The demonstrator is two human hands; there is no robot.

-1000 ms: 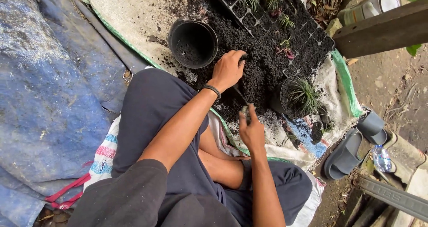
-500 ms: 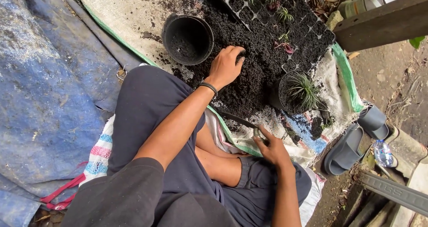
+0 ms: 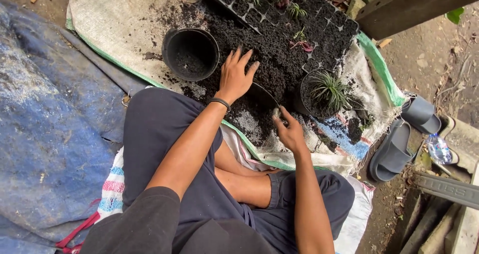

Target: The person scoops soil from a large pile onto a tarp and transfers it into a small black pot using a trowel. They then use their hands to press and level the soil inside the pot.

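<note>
Woven sack [image 3: 124, 19] on ground: left hand [image 3: 234, 77] flat, open on soil heap [image 3: 279, 59]; right hand [image 3: 291, 132] grips trowel [image 3: 262, 93], blade toward left hand.

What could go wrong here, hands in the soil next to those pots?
1. The right hand holds a thin curved blade close to the left hand; a slip might nick the fingers.
2. The potted plant sits beside the right hand and could be knocked over.
</note>
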